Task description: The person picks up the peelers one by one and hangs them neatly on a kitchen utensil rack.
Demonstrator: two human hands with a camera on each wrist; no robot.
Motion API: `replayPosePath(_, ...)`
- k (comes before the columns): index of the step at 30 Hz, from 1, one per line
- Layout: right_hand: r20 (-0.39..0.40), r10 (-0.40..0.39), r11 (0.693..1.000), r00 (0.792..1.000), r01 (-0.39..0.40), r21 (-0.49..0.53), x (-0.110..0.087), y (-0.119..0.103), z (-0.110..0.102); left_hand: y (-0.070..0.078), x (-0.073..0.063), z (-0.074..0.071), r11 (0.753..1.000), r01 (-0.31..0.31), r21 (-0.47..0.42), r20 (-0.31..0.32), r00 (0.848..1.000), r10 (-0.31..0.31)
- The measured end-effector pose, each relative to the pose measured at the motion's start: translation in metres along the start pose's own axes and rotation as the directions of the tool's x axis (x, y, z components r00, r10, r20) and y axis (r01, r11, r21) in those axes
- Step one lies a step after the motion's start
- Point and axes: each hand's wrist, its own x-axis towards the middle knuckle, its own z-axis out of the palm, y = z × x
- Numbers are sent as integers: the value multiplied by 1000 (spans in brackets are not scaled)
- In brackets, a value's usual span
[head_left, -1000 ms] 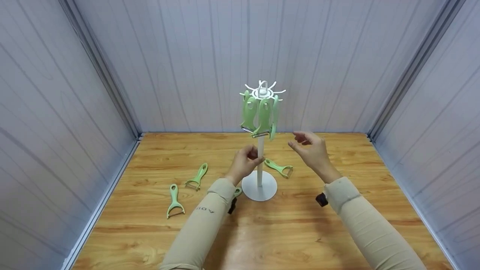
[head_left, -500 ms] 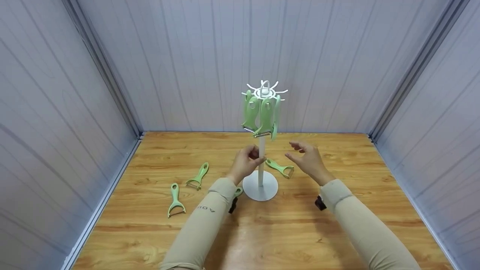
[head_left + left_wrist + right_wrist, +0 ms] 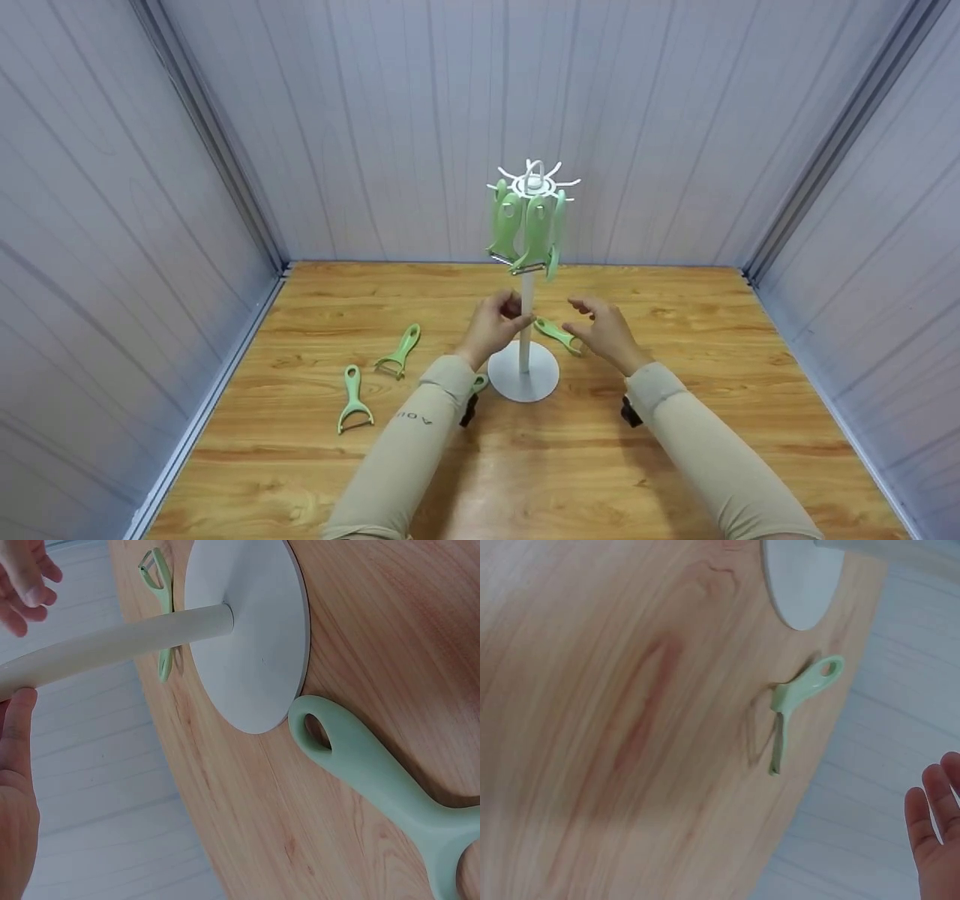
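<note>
A white stand (image 3: 527, 285) with a round base (image 3: 536, 386) and hooks on top stands upright on the table. My left hand (image 3: 489, 328) grips its pole partway up, thumb in front. Several green peelers (image 3: 536, 229) hang from the front hooks. My right hand (image 3: 607, 334) is apart from the pole on the right, fingers bent loosely and holding nothing. Close to it, a green peeler (image 3: 802, 688) lies on the table behind the base. Another peeler (image 3: 367, 761) lies beside the base under my left wrist, largely hidden in the head view.
Two more green peelers, one nearer the stand (image 3: 407, 343) and one farther left (image 3: 352, 388), lie on the wooden table (image 3: 285, 465). Pale panel walls (image 3: 375, 135) enclose the table at the back and both sides.
My right hand has moved left and down, closer to the peeler behind the base. My left hand keeps its grip on the pole. The head view has shifted slightly.
</note>
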Motion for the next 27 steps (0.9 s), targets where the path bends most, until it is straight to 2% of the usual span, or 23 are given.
replayPosePath(5, 72, 27, 999, 997, -25, -30, 0, 8, 10, 1, 0, -1, 1000, 9, -3, -5, 1000, -9)
replayPosePath(12, 145, 171, 985, 975, -170, -17, -3, 18, 20, 0, 0, -1, 1000, -3, -14, -7, 1000, 2)
replayPosePath(16, 178, 212, 976, 961, -217, 5, -3, 20, 24, 0, -1, -2, 1000, -4, -22, -4, 1000, 3)
replayPosePath(22, 230, 256, 966, 939, -257, -27, -1, 26, 30, 3, -1, -2, 1000, 13, -25, -2, 1000, -13)
replayPosePath(27, 233, 258, 966, 938, -248, -70, -1, 35, 36, 3, -1, 0, 1000, 17, -26, -4, 1000, -17)
